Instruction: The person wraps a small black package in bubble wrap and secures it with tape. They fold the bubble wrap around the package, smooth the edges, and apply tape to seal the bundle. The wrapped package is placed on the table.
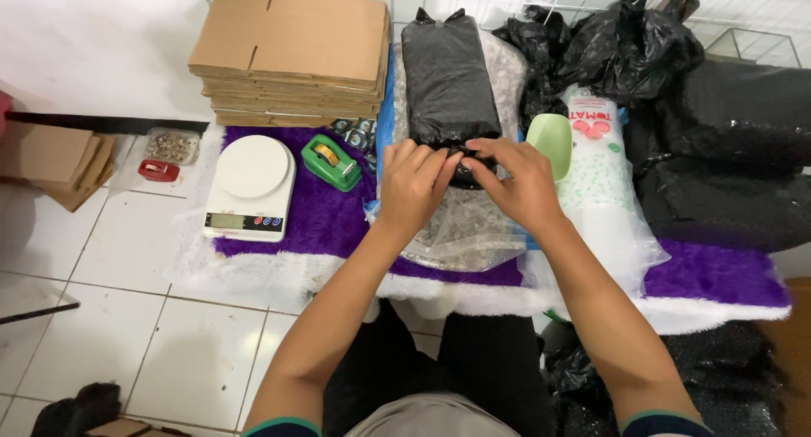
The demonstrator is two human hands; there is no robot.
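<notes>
Grips (414, 184) (515, 179) hide black packet's (448, 74) end.

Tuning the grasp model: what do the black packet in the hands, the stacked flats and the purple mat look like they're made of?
Black packet: thin plastic film, slightly glossy, wrinkled, with faint highlights; both the left hand and the right hand pinch its near end.
Stacked flats: brown corrugated cardboard, matte, with fold slots and layered edges visible.
Purple mat: looks like plush, fuzzy fabric with a white fluffy border; the fibre type is unclear.
</notes>
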